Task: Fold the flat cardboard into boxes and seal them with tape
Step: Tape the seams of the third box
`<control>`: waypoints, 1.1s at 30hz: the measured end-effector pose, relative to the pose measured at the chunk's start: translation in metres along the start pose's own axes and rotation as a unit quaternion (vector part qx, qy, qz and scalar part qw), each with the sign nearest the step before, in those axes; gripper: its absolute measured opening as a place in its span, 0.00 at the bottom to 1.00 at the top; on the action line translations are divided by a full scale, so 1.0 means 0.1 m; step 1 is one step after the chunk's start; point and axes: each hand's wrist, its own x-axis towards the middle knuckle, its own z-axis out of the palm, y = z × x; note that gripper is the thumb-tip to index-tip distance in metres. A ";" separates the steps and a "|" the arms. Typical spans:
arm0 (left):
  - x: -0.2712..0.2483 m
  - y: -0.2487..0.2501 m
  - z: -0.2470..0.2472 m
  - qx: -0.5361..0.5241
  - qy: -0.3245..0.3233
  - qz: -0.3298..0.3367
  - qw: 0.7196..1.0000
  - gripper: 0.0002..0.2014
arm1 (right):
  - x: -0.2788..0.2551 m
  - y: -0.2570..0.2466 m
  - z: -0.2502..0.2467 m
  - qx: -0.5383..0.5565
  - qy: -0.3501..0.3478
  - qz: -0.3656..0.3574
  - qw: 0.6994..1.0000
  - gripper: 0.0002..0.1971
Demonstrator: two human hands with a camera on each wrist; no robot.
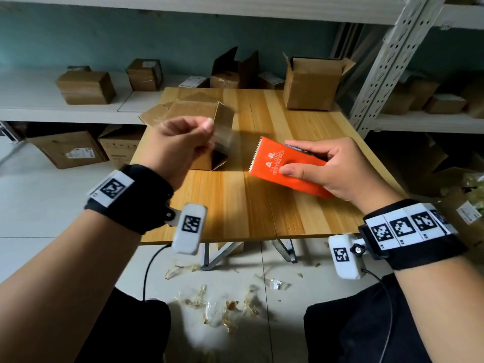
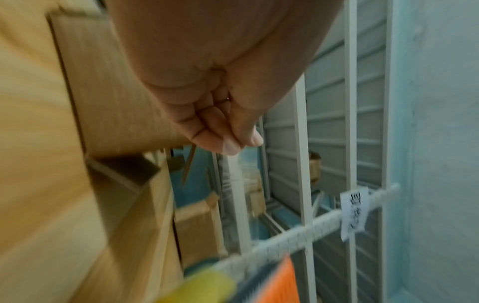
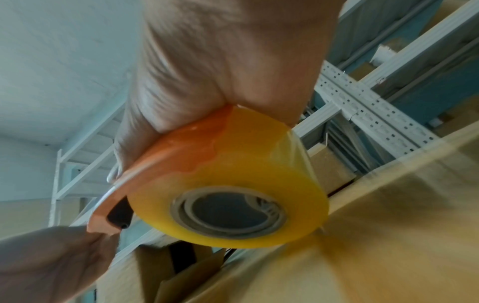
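step: pulling tape [image 1: 222,136] to seal | left hand [image 1: 178,145] pinches strip end | right hand [image 1: 327,169] grips dispenser [image 1: 282,166] | box [image 1: 201,119] on worktop [image 1: 262,205], far-left, behind left hand | next: probably lay strip along the seam

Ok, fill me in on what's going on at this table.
A person is taping up cardboard boxes. The right hand grips an orange tape dispenser loaded with a yellowish roll. The left hand pinches a clear strip of tape, held above a small box on the wooden table. The strip isn't on the box yet.
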 end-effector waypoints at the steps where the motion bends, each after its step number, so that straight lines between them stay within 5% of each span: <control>1: 0.01 0.04 -0.11 -0.005 0.013 0.008 1.000 0.02 | -0.02 0.01 -0.04 -0.012 0.006 0.007 1.000 0.36; 11: -0.13 0.06 -0.12 0.037 0.001 0.056 0.998 0.11 | -0.05 0.02 -0.08 -0.114 0.064 0.049 0.990 0.32; 16: -0.26 0.06 0.12 0.086 -0.030 0.117 0.989 0.05 | 0.05 0.01 0.00 -0.133 0.125 0.048 0.982 0.35; 28: -0.40 -0.04 0.52 0.126 -0.166 0.058 0.976 0.03 | 0.19 -0.06 0.11 -0.187 0.145 0.103 0.966 0.35; 31: -0.42 -0.05 0.50 0.126 -0.178 0.039 0.975 0.03 | 0.17 -0.05 0.19 -0.252 0.138 0.107 0.952 0.32; 33: -0.58 -0.02 0.55 0.061 -0.242 0.021 0.968 0.04 | 0.21 -0.05 0.24 -0.311 0.150 0.119 0.931 0.28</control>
